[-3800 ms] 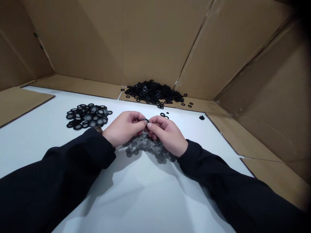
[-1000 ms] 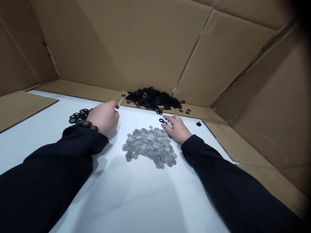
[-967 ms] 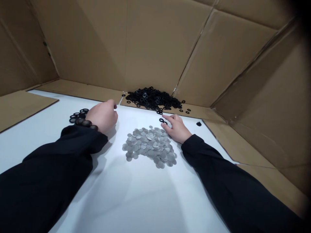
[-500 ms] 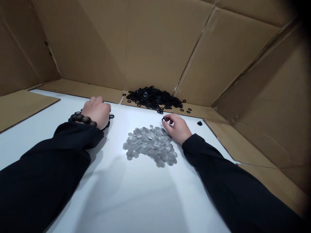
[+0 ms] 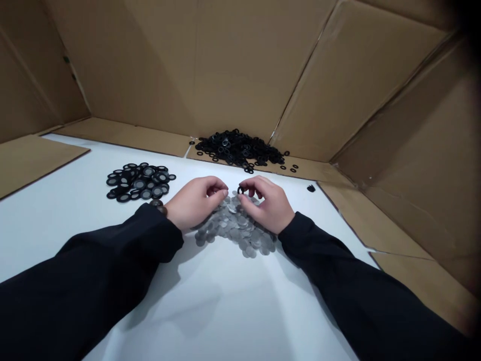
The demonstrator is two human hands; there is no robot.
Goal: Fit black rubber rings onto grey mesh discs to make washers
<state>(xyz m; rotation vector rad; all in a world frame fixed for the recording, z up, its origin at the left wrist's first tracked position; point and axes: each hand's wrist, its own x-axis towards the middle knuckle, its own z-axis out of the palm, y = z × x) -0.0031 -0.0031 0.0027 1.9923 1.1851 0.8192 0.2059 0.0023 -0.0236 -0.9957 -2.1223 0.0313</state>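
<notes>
Left hand [image 5: 195, 202] and right hand [image 5: 267, 205] sit close together, low over the discs, both curled inward. Left to right: a pile of black rings with grey mesh seated in them [image 5: 137, 182] lies on the white table [image 5: 225, 306], left of and beyond the left hand, just past the dark bead bracelet [image 5: 157, 205] at that wrist. Bracelet and black sleeve [image 5: 112, 250] ride near the pile's edge; a careless drag could nudge rings out of it. Left fingers [image 5: 220, 189] are bunched, tips turned toward the right hand; whether they grip anything cannot be told from this view. Right fingertips pinch a small black ring [image 5: 240, 190] above the grey mesh discs [image 5: 235, 225], which lie overlapped beneath both hands. Risk: thin discs may cling or slide together, so a pinch could lift two, and a slipped ring could drop among them. Beyond both hands, a heap of loose black rings [image 5: 238, 149] sits on a cardboard strip [image 5: 300, 173]. Far right of the right hand, a stray black piece [image 5: 310, 188] lies at the table's edge, where a knock could send it off.
</notes>
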